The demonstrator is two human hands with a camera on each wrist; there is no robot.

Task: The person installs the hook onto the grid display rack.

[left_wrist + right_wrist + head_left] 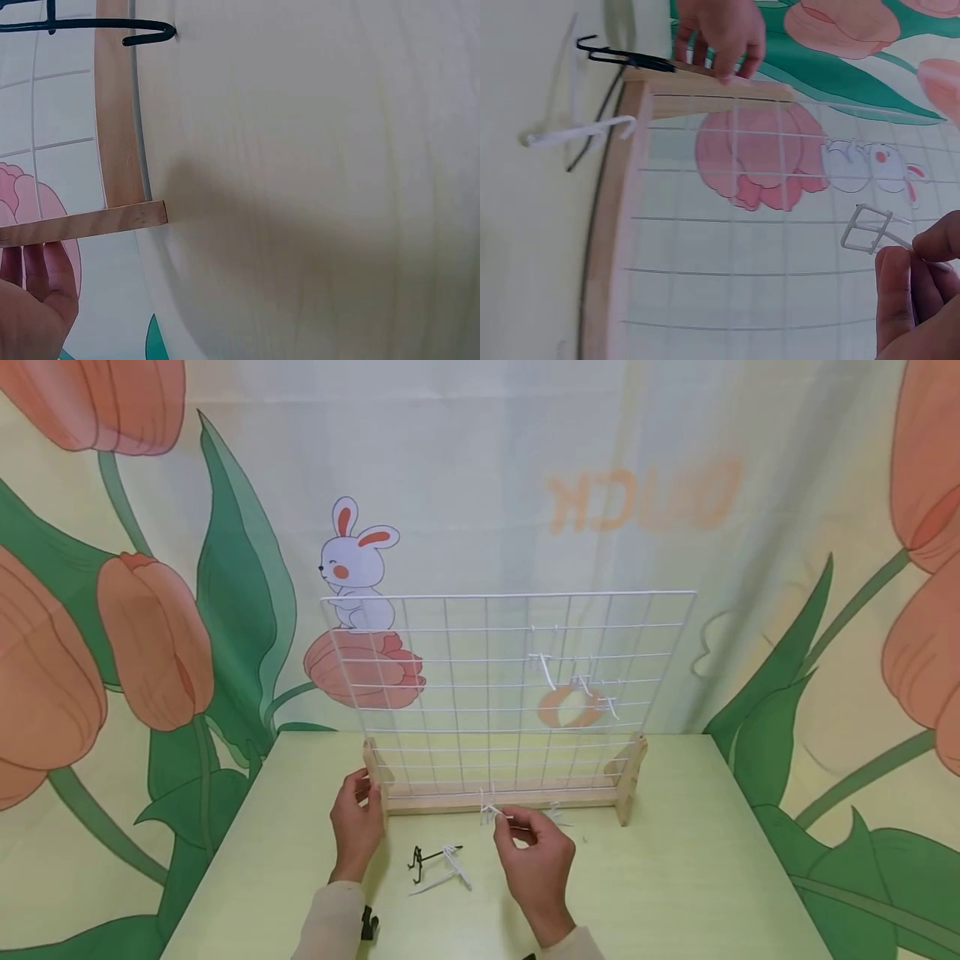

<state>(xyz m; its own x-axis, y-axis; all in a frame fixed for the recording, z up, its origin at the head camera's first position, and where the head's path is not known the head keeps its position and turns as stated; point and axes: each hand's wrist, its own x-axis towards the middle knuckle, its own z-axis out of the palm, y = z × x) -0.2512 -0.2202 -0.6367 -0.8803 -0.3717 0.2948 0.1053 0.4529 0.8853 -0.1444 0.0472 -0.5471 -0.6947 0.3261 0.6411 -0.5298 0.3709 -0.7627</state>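
A white wire grid panel (pixel 510 595) stands upright in a wooden stand (pixel 442 804). My left hand (pixel 356 827) grips the stand's left side post (pixel 372 764), and its fingers (pixel 52 270) touch the wood in the left wrist view. In front of the grid's lower middle, my right hand (pixel 538 860) pinches a white display hook (pixel 866 227) by its prong between thumb and fingers. The hook's square back frame points toward the grid; whether it touches the wires I cannot tell.
Several white hooks (pixel 546 672) hang on the grid's right half. A black hook (pixel 418 862) and white hooks (pixel 453 864) lie on the table (pixel 675 877) between my hands. More white pieces (pixel 557 816) lie behind the right hand. A printed curtain (pixel 480 460) hangs behind.
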